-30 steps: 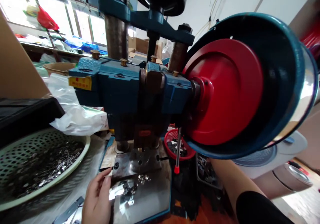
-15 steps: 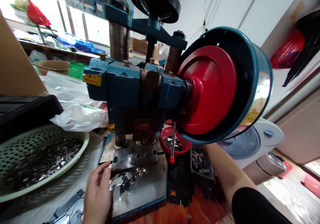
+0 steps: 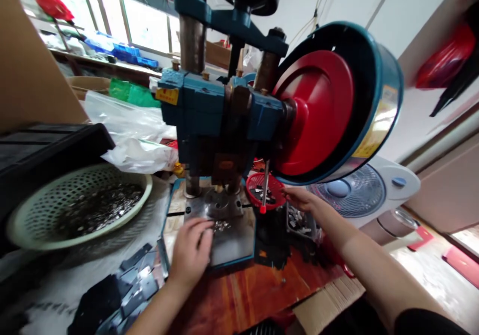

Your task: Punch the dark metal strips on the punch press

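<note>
A blue bench press [image 3: 220, 110] stands before me, with a steel die block [image 3: 215, 205] on its base. My left hand [image 3: 192, 247] rests low over the base plate [image 3: 234, 245], thumb and index finger apart. Its fingertips are beside small shiny metal bits [image 3: 222, 225]; whatever lies under the palm is hidden. At the right rim of a red basket [image 3: 254, 202] holding metal pieces is my right hand [image 3: 299, 198], its fingers drawn together. I cannot make out what is between them.
A pale green basket [image 3: 147, 195] of small metal parts sits left, near flat dark metal sheets [image 3: 130, 290]. On the right are a grey bin [image 3: 299, 222] of metal pieces, a fan [image 3: 348, 190] and the press's red flywheel [image 3: 318, 115]. A red-tipped lever [image 3: 265, 187] hangs before the red basket.
My left hand has moved right, from the die block's left edge onto the base plate, covering loose pieces there. My right hand has come into view from behind the flywheel guard. The view has shifted.
</note>
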`<state>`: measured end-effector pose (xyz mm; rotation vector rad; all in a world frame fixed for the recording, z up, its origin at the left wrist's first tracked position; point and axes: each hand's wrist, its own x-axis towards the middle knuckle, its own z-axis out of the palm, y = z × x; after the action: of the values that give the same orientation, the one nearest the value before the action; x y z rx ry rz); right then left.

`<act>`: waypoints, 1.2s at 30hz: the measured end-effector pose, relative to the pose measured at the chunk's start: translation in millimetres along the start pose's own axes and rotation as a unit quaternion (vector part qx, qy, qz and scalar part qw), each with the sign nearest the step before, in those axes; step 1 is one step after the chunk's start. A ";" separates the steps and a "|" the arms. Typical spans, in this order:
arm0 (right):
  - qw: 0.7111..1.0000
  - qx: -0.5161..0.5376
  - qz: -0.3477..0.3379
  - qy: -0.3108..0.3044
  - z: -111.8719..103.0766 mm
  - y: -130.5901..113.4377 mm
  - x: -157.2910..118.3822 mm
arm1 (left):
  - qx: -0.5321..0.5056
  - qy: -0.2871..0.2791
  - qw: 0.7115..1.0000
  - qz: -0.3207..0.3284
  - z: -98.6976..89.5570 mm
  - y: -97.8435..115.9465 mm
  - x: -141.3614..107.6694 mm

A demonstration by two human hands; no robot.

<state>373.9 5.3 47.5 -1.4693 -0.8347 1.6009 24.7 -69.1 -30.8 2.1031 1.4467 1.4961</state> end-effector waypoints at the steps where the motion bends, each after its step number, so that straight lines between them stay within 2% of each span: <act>1: 1.000 -0.018 0.004 -0.017 9.0 10.5 -0.2 | 0.003 -0.084 0.995 0.050 3.9 9.7 -2.0; 3: 0.996 -0.068 0.002 -0.054 31.8 31.2 -2.5 | 0.014 -0.236 0.963 0.128 13.9 27.9 -3.9; 4: 0.993 -0.093 -0.001 -0.071 45.0 40.5 -4.2 | 0.033 -0.277 0.949 0.148 19.2 35.2 -3.9; 7: 0.977 -0.182 -0.015 -0.108 86.6 61.5 -7.6 | 0.105 -0.318 0.931 0.149 30.6 44.5 -3.1; 11: 0.937 -0.325 -0.044 -0.115 130.6 73.9 -4.0 | 0.175 -0.312 0.927 0.116 30.4 33.1 -10.1; 15: 0.866 -0.481 -0.119 -0.062 155.2 79.5 -2.7 | 0.204 -0.277 0.932 0.113 23.7 23.0 -23.2; 18: 0.798 -0.570 -0.195 -0.020 167.5 86.4 -9.7 | 0.207 -0.250 0.939 0.111 21.6 23.1 -28.2; 21: 0.745 -0.625 -0.231 0.005 175.8 96.2 -17.5 | 0.203 -0.230 0.946 0.108 21.1 24.0 -28.9; 26: 0.649 -0.680 -0.338 0.049 173.3 111.7 -16.5 | 0.190 -0.210 0.954 0.101 21.5 23.0 -29.1; 27: 0.647 -0.671 -0.358 0.060 171.1 114.3 -14.4 | 0.188 -0.212 0.954 0.100 21.7 23.0 -29.2; 28: 0.657 -0.651 -0.373 0.070 168.8 116.9 -12.3 | 0.186 -0.214 0.954 0.099 21.9 23.0 -29.1; 32: 0.718 -0.555 -0.411 0.093 162.5 125.7 -5.8 | 0.181 -0.214 0.955 0.092 21.6 24.2 -28.3; 36: 0.742 -0.513 -0.423 0.088 161.0 129.6 -5.7 | 0.181 -0.220 0.954 0.093 19.2 25.3 -27.2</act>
<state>198.8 -53.8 -45.3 -1.4648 -2.0746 0.2154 54.7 -96.3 -41.2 2.6323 1.4587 0.7602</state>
